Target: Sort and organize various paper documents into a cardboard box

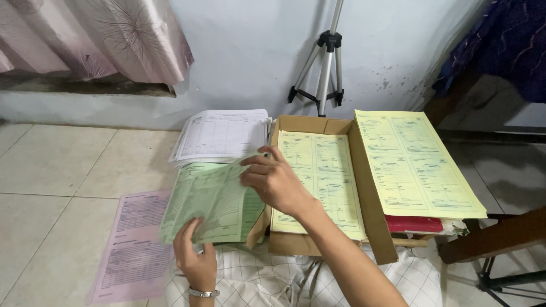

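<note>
While both hands are gripping green forms [213, 202], left hand [196, 258] pinching bottom edge, right hand [273, 179] pressing top; advise keeping sheets squared over stack.

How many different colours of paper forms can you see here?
4: white stack by the wall, green sheets in both hands, pink sheet on the floor, yellow forms in the box and beside it.

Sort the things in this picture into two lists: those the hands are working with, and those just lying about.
In hand:
green forms, held by left hand and right hand
white forms stack
pink sheet
cardboard box with yellow forms
yellow stack beside it

Lying about:
tripod
curtain
blue cloth
</note>
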